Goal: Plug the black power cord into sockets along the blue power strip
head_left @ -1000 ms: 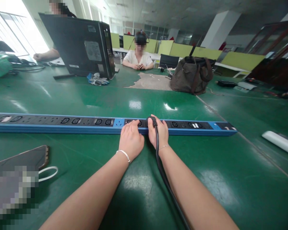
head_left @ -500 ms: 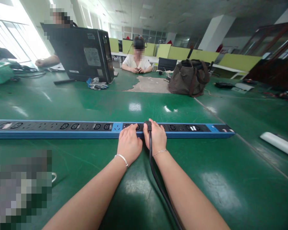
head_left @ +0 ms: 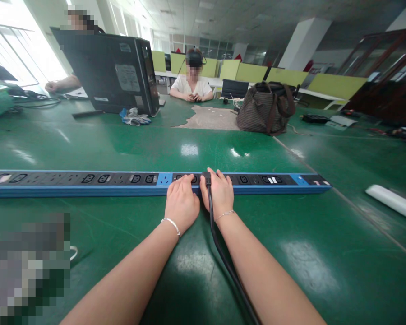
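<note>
A long blue and black power strip (head_left: 135, 191) lies across the green table, with several sockets along its top. My left hand (head_left: 182, 201) is wrapped over the strip's near edge, fingers on the top face just right of a blue socket block. Beside it, my right hand (head_left: 220, 192) grips a black power plug (head_left: 206, 178) between thumb and fingers, at the sockets. From the plug a thick black cord (head_left: 219, 253) runs toward me along my right forearm. Whether the plug is fully seated in a socket is hidden.
At the back left stand a black computer case (head_left: 118, 74) and a pair of gloves (head_left: 135, 117). A brown bag (head_left: 266, 108) sits at the back right. A white bar (head_left: 394, 203) lies to the right. A person (head_left: 191, 85) sits across the table; another is behind the case.
The view has shifted very slightly. The plug and my right hand appear a touch further left; both hands keep their holds.
</note>
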Motion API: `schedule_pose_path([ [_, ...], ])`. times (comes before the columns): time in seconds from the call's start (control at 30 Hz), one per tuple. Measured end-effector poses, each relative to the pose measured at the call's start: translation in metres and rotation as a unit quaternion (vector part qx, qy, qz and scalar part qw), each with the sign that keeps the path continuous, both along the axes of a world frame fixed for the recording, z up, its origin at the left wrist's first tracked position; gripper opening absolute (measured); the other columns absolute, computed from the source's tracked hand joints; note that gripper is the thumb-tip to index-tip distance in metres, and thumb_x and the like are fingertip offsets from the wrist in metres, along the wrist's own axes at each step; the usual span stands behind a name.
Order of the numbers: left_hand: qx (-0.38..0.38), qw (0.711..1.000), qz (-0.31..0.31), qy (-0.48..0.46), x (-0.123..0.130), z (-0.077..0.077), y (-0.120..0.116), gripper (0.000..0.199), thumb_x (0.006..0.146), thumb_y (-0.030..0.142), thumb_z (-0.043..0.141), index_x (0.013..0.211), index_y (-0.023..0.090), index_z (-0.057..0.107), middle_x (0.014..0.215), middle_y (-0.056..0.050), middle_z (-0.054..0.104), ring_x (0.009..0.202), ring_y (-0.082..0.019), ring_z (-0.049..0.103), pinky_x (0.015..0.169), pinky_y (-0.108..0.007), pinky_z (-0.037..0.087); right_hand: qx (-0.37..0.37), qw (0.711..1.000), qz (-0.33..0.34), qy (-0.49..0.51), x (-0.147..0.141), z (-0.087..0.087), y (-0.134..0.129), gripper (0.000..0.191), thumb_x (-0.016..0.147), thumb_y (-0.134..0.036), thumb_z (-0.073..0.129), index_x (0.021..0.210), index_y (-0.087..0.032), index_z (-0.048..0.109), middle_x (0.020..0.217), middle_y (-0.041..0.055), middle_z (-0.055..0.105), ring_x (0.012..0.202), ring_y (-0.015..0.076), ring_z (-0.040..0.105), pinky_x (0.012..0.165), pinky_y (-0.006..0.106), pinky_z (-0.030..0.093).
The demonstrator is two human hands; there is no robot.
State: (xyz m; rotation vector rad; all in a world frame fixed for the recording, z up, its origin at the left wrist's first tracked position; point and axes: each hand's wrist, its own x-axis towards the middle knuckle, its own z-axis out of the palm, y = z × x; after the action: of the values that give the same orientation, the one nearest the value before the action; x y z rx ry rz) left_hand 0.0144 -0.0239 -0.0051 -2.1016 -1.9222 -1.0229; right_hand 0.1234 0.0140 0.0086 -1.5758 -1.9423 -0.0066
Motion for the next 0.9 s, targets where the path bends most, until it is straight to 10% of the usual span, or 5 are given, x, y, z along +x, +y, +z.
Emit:
schedule_pose_path([
  [0.5, -0.006, 1.000, 0.005, 0.000, 0.002, 0.001, 0.001, 0.045, 0.077, 0.016, 0.046, 0.122, 0.010, 0.048, 0.119, -0.015, 0.062, 0.118, -0.025, 0.052, 0.101, -0.042, 0.036, 0.053, 0.998, -0.003, -0.032, 0.006, -0.004, -0.002, 0.040, 0.093, -0.036, 0.038, 0.119, -0.015, 0.060, 0.131, 0.0100, 0.056, 0.130, 0.0295, 0.038, 0.104, 0.051, 0.028],
  [0.9, -0.018, 0.997, -0.060, 0.045, -0.007, 0.014, 0.007, 0.053, 0.085, 0.026, 0.044, 0.138, 0.025, 0.036, 0.138, -0.007, 0.050, 0.122, -0.022, 0.048, 0.100, -0.041, 0.037, 0.003, 0.979, 0.148, -0.136, 0.063, -0.008, -0.005, 0.054, 0.085, -0.032, 0.051, 0.138, -0.024, 0.043, 0.145, 0.0029, 0.041, 0.135, 0.0230, 0.032, 0.110, 0.043, 0.025],
])
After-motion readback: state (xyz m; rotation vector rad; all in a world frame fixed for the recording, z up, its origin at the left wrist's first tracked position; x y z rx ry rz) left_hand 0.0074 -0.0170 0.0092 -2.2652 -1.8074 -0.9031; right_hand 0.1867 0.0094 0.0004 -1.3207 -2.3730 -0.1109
